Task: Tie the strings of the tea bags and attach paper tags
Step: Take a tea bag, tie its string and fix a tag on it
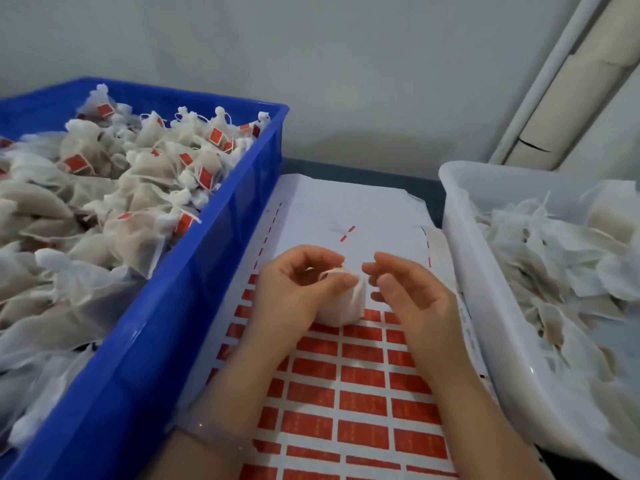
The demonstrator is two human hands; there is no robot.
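- The left hand (294, 289) holds a white tea bag (346, 303) over the middle of the sticker sheet (363, 393); its thumb and fingers (341, 280) pinch the gathered top of the bag, where a thin string loops.
- The tea bag's lower end rests on the sheet, at the top row of red paper tags (362, 375).
- The right hand (412, 292) hovers just beside the bag, fingers curled and slightly apart, thumb and forefinger close together; whether they grip the string I cannot tell.
- The sheet lies on the table between two bins; its far half is bare white backing with a few red scraps.
- Along the table's left edge, a blue crate (214, 258) is heaped with tied, tagged tea bags.
- At the right edge, a white tub (464, 244) holds loose, flat bags.
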